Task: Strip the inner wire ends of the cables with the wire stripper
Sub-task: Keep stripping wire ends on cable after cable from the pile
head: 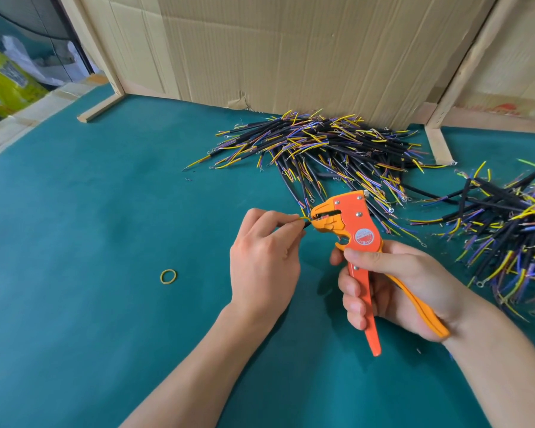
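Nearest, right hand (408, 282) wrapped around both handles of the orange plastic-and-metal wire stripper (360, 239), nose aimed left. Left hand (261, 254) pinching a short black-sheathed cable (294, 223) with yellow inner wires, its end fed into the tool's mouth. Step in hand, by the look of it: seating one inner wire for stripping. Next, probably: a firm squeeze of the handles, cable held steady. Further left, a small yellow rubber band (168, 276) flat on the teal felt tabletop (90, 211). Beyond, two loose heaps of similar cables (331, 146) against the corrugated cardboard backing (291, 50).
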